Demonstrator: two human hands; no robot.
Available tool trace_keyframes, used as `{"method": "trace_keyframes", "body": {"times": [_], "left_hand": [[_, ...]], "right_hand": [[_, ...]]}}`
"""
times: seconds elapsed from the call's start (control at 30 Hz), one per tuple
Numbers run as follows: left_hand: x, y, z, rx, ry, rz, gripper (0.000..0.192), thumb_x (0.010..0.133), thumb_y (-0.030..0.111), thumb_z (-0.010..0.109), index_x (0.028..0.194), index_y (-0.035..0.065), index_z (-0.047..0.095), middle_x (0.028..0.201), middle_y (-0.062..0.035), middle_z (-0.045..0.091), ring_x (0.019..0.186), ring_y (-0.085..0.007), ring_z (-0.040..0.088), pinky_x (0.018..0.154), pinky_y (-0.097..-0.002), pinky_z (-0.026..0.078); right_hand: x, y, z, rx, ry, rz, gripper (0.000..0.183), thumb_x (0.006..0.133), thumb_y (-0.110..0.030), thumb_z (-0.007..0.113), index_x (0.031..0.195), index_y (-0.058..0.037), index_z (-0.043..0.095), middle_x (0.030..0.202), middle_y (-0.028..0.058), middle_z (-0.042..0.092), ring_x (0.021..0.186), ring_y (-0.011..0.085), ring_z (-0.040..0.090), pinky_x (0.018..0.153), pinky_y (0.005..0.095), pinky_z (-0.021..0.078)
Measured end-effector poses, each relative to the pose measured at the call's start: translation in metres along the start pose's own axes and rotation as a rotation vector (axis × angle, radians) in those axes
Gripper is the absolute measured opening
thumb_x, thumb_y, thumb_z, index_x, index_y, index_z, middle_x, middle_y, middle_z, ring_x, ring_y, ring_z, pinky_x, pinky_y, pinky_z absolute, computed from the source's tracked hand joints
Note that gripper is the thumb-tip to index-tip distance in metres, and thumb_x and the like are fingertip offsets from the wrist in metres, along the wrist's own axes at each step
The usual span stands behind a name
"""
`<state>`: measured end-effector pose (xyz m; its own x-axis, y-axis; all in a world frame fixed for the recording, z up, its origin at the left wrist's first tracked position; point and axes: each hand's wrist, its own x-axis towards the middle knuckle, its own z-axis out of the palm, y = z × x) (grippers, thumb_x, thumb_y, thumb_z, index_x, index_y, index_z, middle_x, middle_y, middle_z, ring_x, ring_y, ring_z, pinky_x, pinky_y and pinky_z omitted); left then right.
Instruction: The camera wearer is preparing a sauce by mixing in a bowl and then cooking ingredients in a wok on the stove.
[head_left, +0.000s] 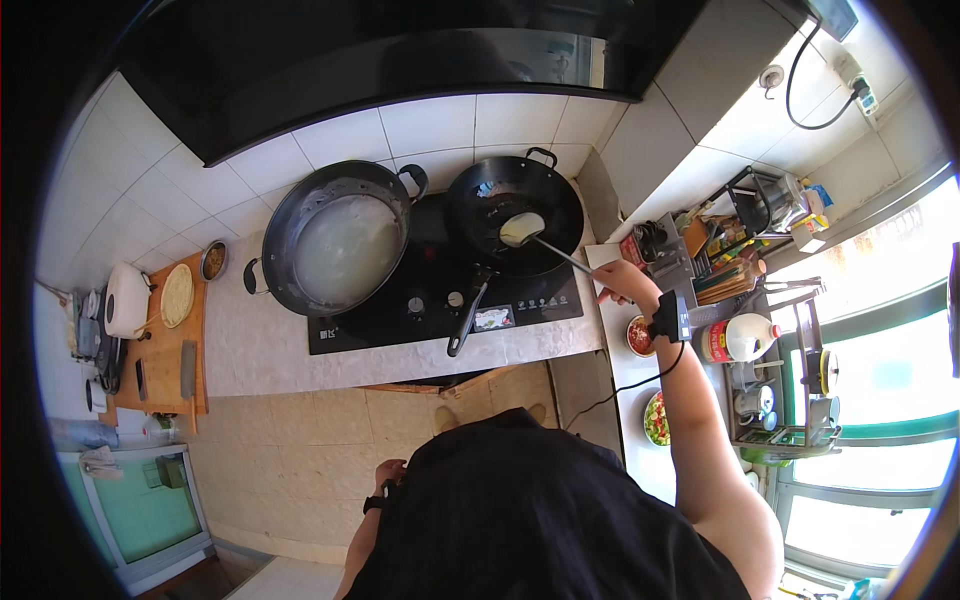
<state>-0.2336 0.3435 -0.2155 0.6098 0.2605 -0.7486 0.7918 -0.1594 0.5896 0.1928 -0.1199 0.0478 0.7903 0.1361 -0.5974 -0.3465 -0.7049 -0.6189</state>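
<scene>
My right hand (624, 282) grips the handle of a metal ladle (523, 229), whose bowl hangs over the black wok (555, 244) and holds something pale. That wok stands on the right of the black cooktop (420, 330), its long handle pointing towards me. On the left of the cooktop a larger two-handled pan (277, 262) holds cloudy whitish liquid (349, 251). My left hand (391, 471) is down beside my body, away from the counter; its fingers are partly hidden by the black clothing, and nothing can be made out in it.
A wooden board (161, 360) at the left bears a cleaver (187, 369) and a round flat piece of dough (177, 295); a metal bowl (214, 260) is near it. At the right are a bowl of red food (640, 336), chopped vegetables (657, 420), a large bottle (742, 338) and racks.
</scene>
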Motion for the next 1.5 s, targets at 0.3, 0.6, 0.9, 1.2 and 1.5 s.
{"method": "trace_keyframes", "body": {"times": [0.3, 0.6, 0.9, 1.2, 1.5], "left_hand": [[0.005, -0.027, 0.004, 0.135, 0.021, 0.147, 0.025, 0.083, 0.023, 0.051, 0.092, 0.0062, 0.067, 0.080, -0.0081, 0.067, 0.069, -0.0146, 0.063, 0.062, -0.0255, 0.049], [0.009, 0.000, -0.008, 0.269, -0.069, 0.337, 0.025, 0.083, 0.021, 0.053, 0.095, 0.0022, 0.064, 0.073, -0.0101, 0.066, 0.061, -0.0164, 0.062, 0.055, -0.0268, 0.049], [0.017, 0.033, 0.001, -0.328, -0.013, -0.105, 0.019, 0.086, 0.015, 0.052, 0.094, 0.0012, 0.061, 0.067, -0.0110, 0.061, 0.053, -0.0157, 0.059, 0.047, -0.0248, 0.049], [0.001, 0.049, 0.003, -0.234, -0.027, -0.099, 0.020, 0.087, 0.016, 0.051, 0.094, 0.0011, 0.061, 0.067, -0.0105, 0.061, 0.053, -0.0155, 0.059, 0.047, -0.0251, 0.049], [0.041, 0.065, -0.006, -0.243, -0.079, 0.020, 0.020, 0.086, 0.020, 0.051, 0.095, 0.0048, 0.061, 0.069, -0.0077, 0.062, 0.056, -0.0136, 0.060, 0.053, -0.0249, 0.051]], "right_hand": [[0.011, -0.016, 0.041, 0.031, 0.005, -0.036, 0.029, 0.084, -0.027, 0.050, 0.094, -0.0022, 0.062, 0.057, 0.0066, 0.061, 0.039, 0.0087, 0.046, 0.036, 0.0241, 0.0364], [0.010, -0.014, 0.024, 0.061, 0.078, -0.017, 0.029, 0.084, -0.028, 0.051, 0.091, -0.0031, 0.063, 0.056, 0.0079, 0.061, 0.036, 0.0093, 0.045, 0.035, 0.0227, 0.0348], [-0.016, -0.008, 0.012, -0.083, 0.037, -0.007, 0.032, 0.081, -0.028, 0.052, 0.087, 0.0006, 0.064, 0.057, 0.0089, 0.062, 0.041, 0.0098, 0.050, 0.038, 0.0235, 0.0389], [0.010, -0.018, 0.041, 0.046, 0.062, -0.026, 0.027, 0.084, -0.024, 0.050, 0.087, 0.0001, 0.062, 0.057, 0.0086, 0.061, 0.039, 0.0069, 0.042, 0.036, 0.0224, 0.0324], [0.008, -0.002, 0.019, 0.050, 0.098, -0.010, 0.029, 0.081, -0.026, 0.054, 0.088, 0.0009, 0.063, 0.058, 0.0107, 0.062, 0.040, 0.0109, 0.049, 0.036, 0.0241, 0.0363]]}}
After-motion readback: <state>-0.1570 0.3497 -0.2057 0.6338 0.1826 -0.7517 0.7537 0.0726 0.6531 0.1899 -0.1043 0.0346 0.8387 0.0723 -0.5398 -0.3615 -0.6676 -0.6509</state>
